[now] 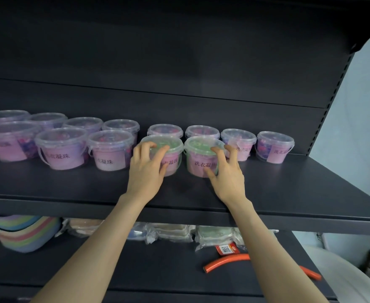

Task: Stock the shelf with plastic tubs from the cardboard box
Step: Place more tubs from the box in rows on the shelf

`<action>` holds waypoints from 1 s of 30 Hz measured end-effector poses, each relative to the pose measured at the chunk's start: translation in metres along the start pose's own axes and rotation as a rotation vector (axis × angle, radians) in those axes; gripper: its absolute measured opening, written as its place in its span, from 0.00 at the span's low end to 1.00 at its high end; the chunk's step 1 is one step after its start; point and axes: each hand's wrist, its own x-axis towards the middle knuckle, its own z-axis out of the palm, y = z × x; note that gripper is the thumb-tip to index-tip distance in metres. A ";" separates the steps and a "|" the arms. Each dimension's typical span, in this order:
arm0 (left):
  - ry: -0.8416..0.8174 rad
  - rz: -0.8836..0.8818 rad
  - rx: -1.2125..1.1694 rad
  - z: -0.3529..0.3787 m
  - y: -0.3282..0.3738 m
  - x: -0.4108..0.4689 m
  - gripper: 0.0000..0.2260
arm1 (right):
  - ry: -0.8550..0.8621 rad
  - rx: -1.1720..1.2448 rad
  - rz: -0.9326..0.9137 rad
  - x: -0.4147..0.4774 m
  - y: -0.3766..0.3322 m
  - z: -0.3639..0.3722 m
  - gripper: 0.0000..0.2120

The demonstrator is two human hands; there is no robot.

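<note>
On the dark shelf (267,189) we see two tubs with green contents side by side in the front row. Our left hand (146,169) clasps the left green tub (168,149); our right hand (227,171) clasps the right green tub (198,156). Purple-filled tubs (64,147) surround them; the leftmost are cut off. The cardboard box is out of view.
</note>
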 end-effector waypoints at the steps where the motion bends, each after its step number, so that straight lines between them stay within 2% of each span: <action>1: -0.012 0.006 0.029 0.000 0.001 -0.001 0.20 | -0.002 -0.018 0.005 0.000 -0.001 0.000 0.25; 11: -0.033 0.006 0.035 -0.002 0.006 -0.002 0.22 | -0.003 -0.066 0.040 -0.001 -0.005 -0.002 0.25; 16: -0.139 -0.073 -0.084 -0.008 0.003 -0.014 0.26 | 0.007 0.009 0.050 -0.005 -0.008 -0.007 0.28; 18: -0.143 -0.076 -0.091 -0.020 0.003 -0.021 0.19 | 0.056 0.061 0.033 -0.014 -0.013 -0.012 0.25; 21: -0.095 -0.044 -0.133 -0.047 0.001 -0.033 0.08 | 0.100 0.134 -0.045 -0.034 -0.034 -0.017 0.14; 26: -0.056 -0.005 -0.187 -0.093 -0.019 -0.076 0.05 | 0.196 0.239 -0.124 -0.080 -0.092 -0.014 0.06; 30: -0.101 0.024 -0.258 -0.111 -0.062 -0.141 0.06 | 0.164 0.303 -0.094 -0.141 -0.136 0.015 0.07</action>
